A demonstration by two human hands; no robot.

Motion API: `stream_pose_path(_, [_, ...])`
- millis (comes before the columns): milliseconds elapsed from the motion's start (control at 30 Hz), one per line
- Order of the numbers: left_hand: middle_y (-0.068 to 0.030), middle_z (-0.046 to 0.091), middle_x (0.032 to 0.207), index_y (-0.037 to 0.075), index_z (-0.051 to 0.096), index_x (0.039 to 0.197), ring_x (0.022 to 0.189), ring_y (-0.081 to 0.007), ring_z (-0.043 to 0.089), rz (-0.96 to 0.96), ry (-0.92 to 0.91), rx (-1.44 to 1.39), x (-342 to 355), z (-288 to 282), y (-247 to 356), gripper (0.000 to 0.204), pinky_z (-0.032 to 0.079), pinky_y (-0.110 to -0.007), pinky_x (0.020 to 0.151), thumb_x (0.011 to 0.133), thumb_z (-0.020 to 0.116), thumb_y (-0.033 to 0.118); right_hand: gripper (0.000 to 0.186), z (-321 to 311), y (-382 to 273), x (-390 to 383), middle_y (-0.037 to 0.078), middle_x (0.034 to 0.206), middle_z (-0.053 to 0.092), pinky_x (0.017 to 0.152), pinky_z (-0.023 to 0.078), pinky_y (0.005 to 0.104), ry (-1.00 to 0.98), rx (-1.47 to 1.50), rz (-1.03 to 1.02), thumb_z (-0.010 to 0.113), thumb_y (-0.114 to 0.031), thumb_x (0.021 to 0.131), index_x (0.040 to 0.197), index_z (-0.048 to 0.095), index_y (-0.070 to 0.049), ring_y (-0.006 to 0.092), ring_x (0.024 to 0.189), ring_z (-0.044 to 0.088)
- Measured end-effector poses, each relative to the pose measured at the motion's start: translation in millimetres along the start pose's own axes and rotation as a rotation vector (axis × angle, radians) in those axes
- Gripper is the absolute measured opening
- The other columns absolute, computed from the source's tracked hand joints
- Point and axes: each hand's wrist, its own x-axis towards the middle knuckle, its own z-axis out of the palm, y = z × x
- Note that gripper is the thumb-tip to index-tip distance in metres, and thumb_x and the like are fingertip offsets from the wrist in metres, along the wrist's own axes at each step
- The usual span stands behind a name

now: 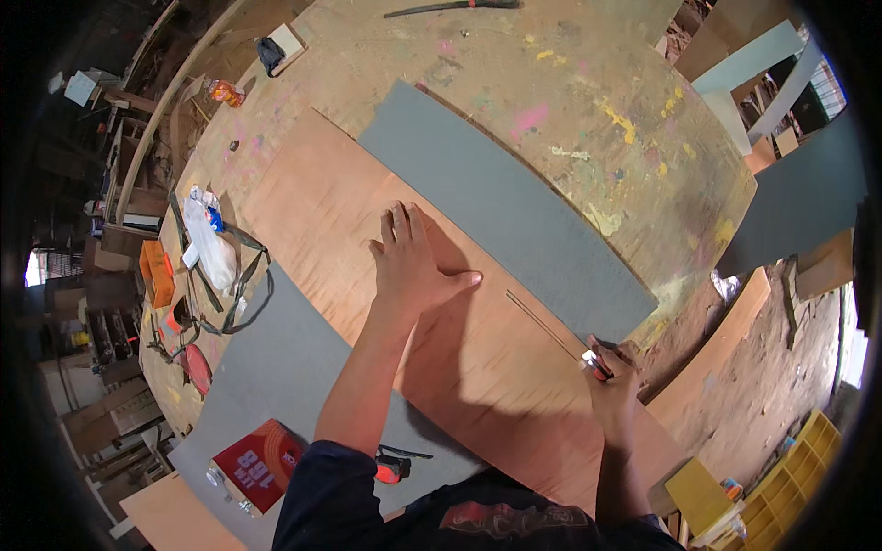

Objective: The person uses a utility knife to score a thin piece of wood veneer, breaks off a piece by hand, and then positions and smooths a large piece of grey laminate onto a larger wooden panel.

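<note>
A long reddish-brown plywood board (322, 207) lies slantwise across the table, partly over grey sheets. My left hand (411, 262) rests on its middle with fingers spread and thumb out to the right, holding nothing. Near the board's right-hand edge, my right hand (614, 378) is closed around a small tool (595, 365) with a shiny metal end and red and black parts. The fingers hide most of it, so its kind cannot be made out. Two thin parallel dark lines (542, 323) run along the wood up to that tool; whether they are cuts or a strip is unclear.
A grey sheet (496, 202) lies beyond the board, another (276, 354) nearer me. A red box (257, 466) and a red-and-black tape measure (392, 469) sit near my left arm. Plastic bag (211, 243), straps and orange block (157, 274) lie left. Yellow shelving (790, 482) stands lower right.
</note>
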Motion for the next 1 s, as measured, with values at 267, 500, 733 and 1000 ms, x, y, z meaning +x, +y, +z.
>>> stream_pose_path(267, [-0.0386,0.021,0.167,-0.016,0.016,0.160,0.159,-0.0523,0.017,-0.070,-0.066,0.062,9,-2,24,0.158,0.032,-0.072,0.118,0.058,0.088,0.079,0.044,-5,3,5,0.012,0.099,0.074,0.083,0.054,0.0362,-0.034,-0.043,0.040,0.081,-0.001,0.083,0.127,0.078,-0.009,0.0258,0.091,0.064])
stream_pose_path(500, [-0.0395,0.020,0.167,-0.017,0.016,0.160,0.158,-0.0530,0.018,-0.067,-0.042,0.069,9,3,27,0.158,0.031,-0.070,0.119,0.058,0.089,0.080,0.042,-11,-7,4,0.010,0.091,0.067,0.078,0.052,0.0379,-0.024,-0.090,0.074,0.081,-0.002,0.084,0.124,0.080,-0.013,0.0268,0.086,0.060])
stream_pose_path(733, [-0.0406,0.019,0.166,-0.017,0.015,0.160,0.158,-0.0534,0.018,-0.062,-0.029,0.072,9,5,25,0.159,0.032,-0.070,0.119,0.058,0.089,0.080,0.041,-6,2,2,0.009,0.086,0.062,0.079,0.050,0.0379,0.016,-0.138,0.008,0.081,-0.003,0.084,0.123,0.081,-0.015,0.0265,0.087,0.059])
stream_pose_path(1000, [-0.0401,0.018,0.167,-0.017,0.015,0.160,0.159,-0.0517,0.016,-0.083,-0.057,0.042,9,-1,30,0.157,0.032,-0.070,0.119,0.059,0.090,0.077,0.045,-6,6,3,0.011,0.089,0.063,0.078,0.051,0.0388,0.027,-0.164,-0.050,0.077,0.001,0.085,0.126,0.080,-0.018,0.0281,0.088,0.060])
